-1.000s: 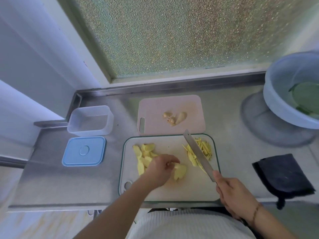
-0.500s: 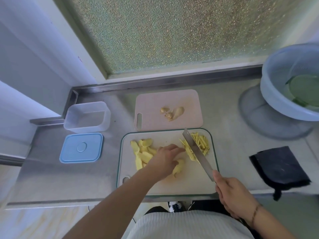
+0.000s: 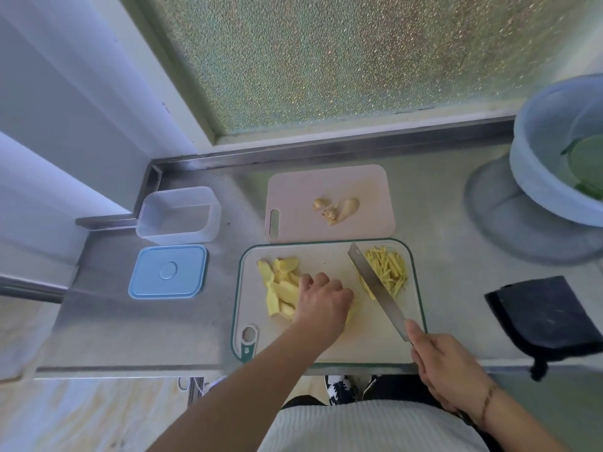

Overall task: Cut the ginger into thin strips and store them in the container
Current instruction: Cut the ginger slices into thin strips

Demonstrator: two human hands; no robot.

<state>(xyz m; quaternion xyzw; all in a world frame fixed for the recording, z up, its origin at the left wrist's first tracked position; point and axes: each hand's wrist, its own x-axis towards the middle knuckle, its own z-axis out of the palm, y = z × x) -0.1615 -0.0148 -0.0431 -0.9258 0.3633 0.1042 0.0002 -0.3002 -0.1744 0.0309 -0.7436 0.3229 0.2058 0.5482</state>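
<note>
The left hand [image 3: 321, 298] curls over ginger slices [image 3: 280, 285] on the white cutting board [image 3: 326, 350]. The right hand [image 3: 447, 367] grips the knife [image 3: 375, 285] beside the ginger strips [image 3: 388, 270]. The open container [image 3: 178, 213] sits left of the board.

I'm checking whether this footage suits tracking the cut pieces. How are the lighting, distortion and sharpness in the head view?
Head view: soft daylight through the frosted window, so shadows are faint; the steel counter shows mild sheen, no harsh glare; wide-angle bending curves the edges and stretches the basin; the ginger strips and ginger slices are slightly soft but separable.
</note>
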